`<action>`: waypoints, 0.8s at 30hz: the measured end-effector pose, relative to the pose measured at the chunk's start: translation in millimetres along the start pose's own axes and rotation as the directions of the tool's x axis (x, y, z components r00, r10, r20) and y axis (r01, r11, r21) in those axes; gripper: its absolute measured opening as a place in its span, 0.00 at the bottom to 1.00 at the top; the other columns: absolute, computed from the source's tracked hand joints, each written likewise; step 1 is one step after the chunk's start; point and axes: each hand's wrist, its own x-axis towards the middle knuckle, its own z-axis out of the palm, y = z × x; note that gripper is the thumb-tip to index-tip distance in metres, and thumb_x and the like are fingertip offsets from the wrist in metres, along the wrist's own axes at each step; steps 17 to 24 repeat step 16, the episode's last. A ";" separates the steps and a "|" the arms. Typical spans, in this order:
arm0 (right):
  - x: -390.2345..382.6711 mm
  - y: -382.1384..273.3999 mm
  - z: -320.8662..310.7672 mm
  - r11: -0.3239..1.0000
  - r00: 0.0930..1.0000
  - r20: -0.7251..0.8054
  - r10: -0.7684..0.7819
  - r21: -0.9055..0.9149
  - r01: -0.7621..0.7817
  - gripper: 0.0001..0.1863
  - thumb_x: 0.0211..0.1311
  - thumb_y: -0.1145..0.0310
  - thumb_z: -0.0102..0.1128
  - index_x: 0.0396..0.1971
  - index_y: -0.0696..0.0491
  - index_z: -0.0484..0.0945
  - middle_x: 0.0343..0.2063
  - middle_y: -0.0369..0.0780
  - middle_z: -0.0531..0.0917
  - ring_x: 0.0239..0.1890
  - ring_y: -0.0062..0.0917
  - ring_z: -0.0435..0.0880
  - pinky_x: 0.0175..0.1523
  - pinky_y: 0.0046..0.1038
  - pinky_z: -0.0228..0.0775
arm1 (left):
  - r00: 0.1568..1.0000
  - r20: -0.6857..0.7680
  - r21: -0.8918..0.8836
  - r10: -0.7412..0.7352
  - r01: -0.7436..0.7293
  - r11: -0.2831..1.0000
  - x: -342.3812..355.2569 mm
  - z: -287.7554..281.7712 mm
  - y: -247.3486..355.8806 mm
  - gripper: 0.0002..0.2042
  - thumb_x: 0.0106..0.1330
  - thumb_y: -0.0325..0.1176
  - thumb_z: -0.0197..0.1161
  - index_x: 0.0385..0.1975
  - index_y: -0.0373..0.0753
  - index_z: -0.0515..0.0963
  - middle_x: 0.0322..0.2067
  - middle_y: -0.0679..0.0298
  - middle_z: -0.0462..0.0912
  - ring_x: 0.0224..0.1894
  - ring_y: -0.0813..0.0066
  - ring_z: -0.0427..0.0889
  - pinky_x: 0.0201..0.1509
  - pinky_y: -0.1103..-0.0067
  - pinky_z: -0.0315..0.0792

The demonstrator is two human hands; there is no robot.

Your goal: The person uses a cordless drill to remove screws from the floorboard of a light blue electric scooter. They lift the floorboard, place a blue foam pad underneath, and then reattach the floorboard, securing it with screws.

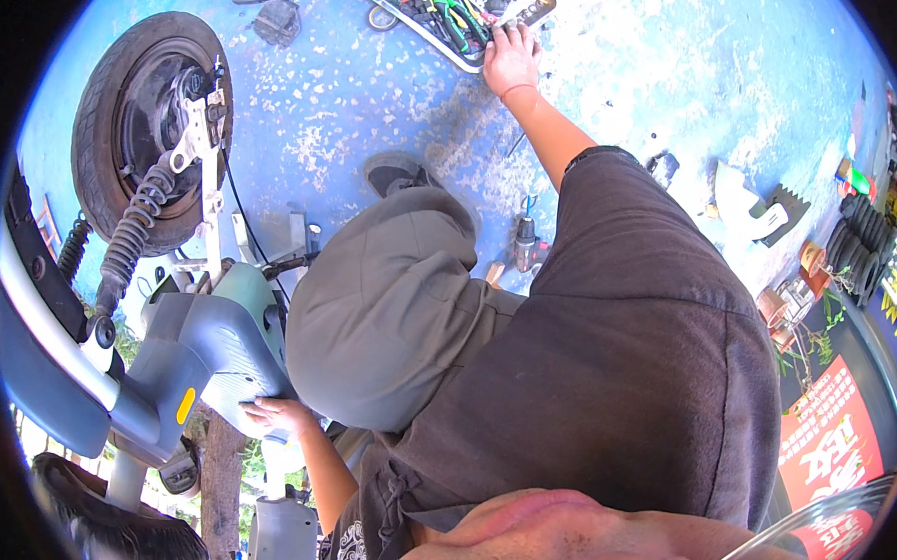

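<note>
My right hand (513,58) reaches over the near rim of a metal tray (452,50). Its fingers are apart, over the tools at the tray's right side; their tips are partly lost among them. Green-handled pliers (450,12) lie in the tray among other small tools. On the left, my left hand (280,416) grips the lower edge of a grey-blue plastic panel (230,346) on a scooter; some fingers are hidden. The scooter's wheel (140,131) and a coil-spring shock absorber (139,221) are exposed above that panel.
A cordless drill (525,245) stands on the blue, worn floor beside my bent knee (377,317). White and black parts (747,208) lie to the right, with stacked tyres (861,238) beyond. A dark part (278,22) rests left of the tray.
</note>
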 end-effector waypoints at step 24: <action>40.1 -12.1 -14.5 0.874 0.904 0.006 -0.427 0.259 0.411 0.28 0.59 0.58 0.65 0.60 0.47 0.77 0.60 0.42 0.77 0.66 0.40 0.69 0.70 0.57 0.56 | 0.996 0.008 -0.074 -0.084 0.085 0.994 -2.6 -4.0 6.9 0.36 0.82 0.56 0.35 0.76 0.31 0.54 0.72 0.41 0.57 0.73 0.40 0.55 0.75 0.49 0.52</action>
